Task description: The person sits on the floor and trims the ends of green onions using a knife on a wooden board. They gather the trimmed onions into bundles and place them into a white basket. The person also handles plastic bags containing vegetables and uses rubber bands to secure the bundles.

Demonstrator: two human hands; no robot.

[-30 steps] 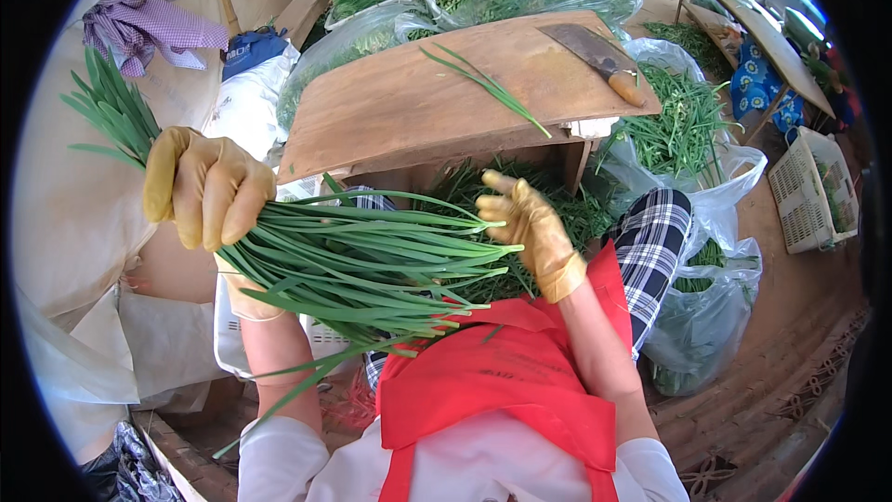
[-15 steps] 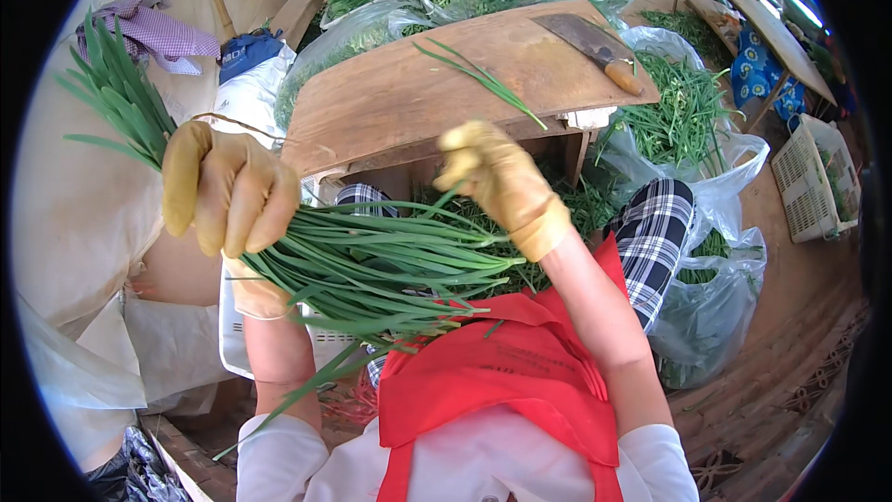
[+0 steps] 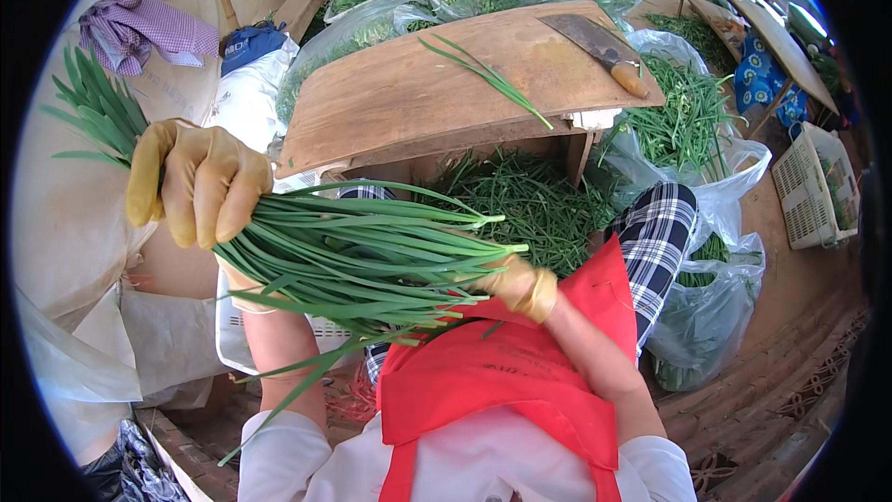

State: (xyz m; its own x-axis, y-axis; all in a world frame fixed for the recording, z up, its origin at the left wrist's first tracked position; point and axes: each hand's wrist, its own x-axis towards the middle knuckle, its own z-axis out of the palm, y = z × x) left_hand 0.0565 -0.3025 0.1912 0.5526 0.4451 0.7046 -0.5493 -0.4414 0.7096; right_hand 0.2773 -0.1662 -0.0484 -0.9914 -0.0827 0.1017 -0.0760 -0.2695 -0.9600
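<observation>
My left hand [image 3: 200, 181], in a yellow rubber glove, is closed around a bundle of long green leafy stalks [image 3: 362, 256] that spans from the left side to the middle of the view. My right hand [image 3: 516, 284], gloved alike, is low beside the stalks' cut ends; its fingers are blurred and partly hidden by them. Beyond stands a wooden board [image 3: 362, 107] with a few loose stalks [image 3: 492, 84] and a wooden-handled cleaver [image 3: 595, 56]. Loose leaves [image 3: 520, 195] are heaped beneath the board, between my knees. A red apron [image 3: 506, 381] covers my lap.
Plastic bags of greens [image 3: 678, 121] stand right of and behind the board. A cream plastic crate [image 3: 804, 204] sits at the right, near another low table [image 3: 771, 37]. A white basket [image 3: 321, 335] is under my left arm. Cloths [image 3: 149, 33] and sheeting lie at the left.
My right hand rose above the stalks' ends half a second ago and has now dropped down among them. My left hand shifted slightly right, then back left, still holding the bundle.
</observation>
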